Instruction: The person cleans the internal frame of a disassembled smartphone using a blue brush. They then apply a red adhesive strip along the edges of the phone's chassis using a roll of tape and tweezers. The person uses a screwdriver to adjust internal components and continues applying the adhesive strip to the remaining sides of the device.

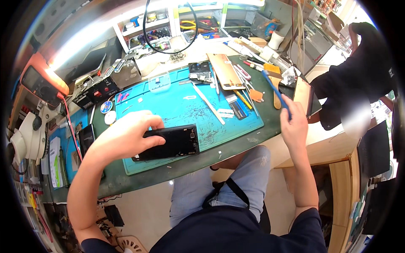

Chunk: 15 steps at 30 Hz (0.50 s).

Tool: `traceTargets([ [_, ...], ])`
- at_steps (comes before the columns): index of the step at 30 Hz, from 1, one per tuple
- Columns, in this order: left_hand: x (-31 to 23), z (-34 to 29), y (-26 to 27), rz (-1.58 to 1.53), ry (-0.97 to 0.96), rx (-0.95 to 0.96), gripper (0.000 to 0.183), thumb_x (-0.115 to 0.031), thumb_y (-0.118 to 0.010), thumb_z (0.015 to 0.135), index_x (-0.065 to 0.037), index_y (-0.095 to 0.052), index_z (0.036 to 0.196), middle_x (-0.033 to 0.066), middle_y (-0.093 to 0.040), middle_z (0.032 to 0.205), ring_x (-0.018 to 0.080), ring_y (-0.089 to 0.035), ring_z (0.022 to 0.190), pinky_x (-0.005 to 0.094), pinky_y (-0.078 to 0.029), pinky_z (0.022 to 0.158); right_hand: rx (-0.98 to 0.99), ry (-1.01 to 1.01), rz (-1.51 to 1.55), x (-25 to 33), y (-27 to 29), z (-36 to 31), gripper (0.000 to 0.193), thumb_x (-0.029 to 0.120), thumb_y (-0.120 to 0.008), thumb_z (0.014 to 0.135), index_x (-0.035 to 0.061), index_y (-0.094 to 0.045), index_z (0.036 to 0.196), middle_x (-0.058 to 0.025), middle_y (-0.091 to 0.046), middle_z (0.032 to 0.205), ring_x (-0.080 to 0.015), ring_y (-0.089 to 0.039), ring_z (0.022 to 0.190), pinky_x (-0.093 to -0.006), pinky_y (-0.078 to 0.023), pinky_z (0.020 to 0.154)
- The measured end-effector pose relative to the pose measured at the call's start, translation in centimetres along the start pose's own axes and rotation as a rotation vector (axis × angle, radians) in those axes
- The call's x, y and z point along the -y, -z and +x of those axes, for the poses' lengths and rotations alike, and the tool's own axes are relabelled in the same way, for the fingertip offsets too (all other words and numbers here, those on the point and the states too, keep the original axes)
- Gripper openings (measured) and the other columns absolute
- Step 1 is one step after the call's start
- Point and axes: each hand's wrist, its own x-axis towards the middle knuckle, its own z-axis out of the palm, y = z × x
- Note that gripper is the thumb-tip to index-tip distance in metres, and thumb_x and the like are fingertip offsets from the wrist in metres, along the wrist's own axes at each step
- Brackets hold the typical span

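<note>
My left hand (134, 134) is closed on a black phone frame (179, 141), thumb across its face and fingers behind its far edge. The frame is tilted over the near part of a blue work mat (168, 110). Out to the right, my right hand (294, 124) grips a slim blue stick-shaped tool (274, 87), its far end pointing up and left. What kind of tool it is, I cannot make out. Beside that hand lie a wooden-handled brush (277, 96) and a phone with a pale pinkish face (302, 98).
A gold phone back cover (225, 71), a white stick tool (209, 103) and a clear plastic box (159, 82) lie on the mat. An orange multimeter (44, 80) stands at left. Another person in dark clothes (358, 71) is at the right. A black cable loop (144, 27) hangs overhead.
</note>
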Motion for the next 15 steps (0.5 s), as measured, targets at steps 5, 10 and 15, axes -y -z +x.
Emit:
traceTargets([
  [5,-1.7,-1.1,2.1,-0.351,0.218,0.009,0.028,-0.019,-0.081,0.096,0.0,-0.072,0.114,0.0108,-0.08,0.1,0.0234,-0.077,0.088,0.0352,-0.057,0.079,-0.086,0.182,-0.226,-0.5,-1.0,0.3,0.037,0.015,-0.073,0.098,0.0092,-0.074,0.134,-0.0078,-0.068,0.113,-0.0296,-0.064,0.11,-0.0455,-0.048,0.102],
  [10,-1.7,-5.2,-1.3,-1.289,0.398,-0.286,0.031,-0.013,-0.08,0.1,-0.004,-0.068,0.127,0.0071,-0.078,0.112,0.0167,-0.076,0.099,0.0343,-0.061,0.09,-0.154,0.277,-0.227,0.2,-0.7,-1.4,0.04,0.013,-0.077,0.095,0.0079,-0.074,0.134,-0.0085,-0.069,0.12,-0.0294,-0.064,0.115,-0.0472,-0.045,0.108],
  [15,-4.0,-5.9,-6.7,-1.583,0.504,-0.461,0.03,-0.017,-0.072,0.107,-0.003,-0.063,0.132,0.0103,-0.072,0.133,0.0217,-0.069,0.123,0.0445,-0.057,0.109,-0.036,0.295,0.172,4.3,-0.4,-3.5,0.04,0.001,-0.075,0.092,0.0059,-0.075,0.132,-0.0117,-0.069,0.118,-0.033,-0.065,0.112,-0.0458,-0.051,0.104],
])
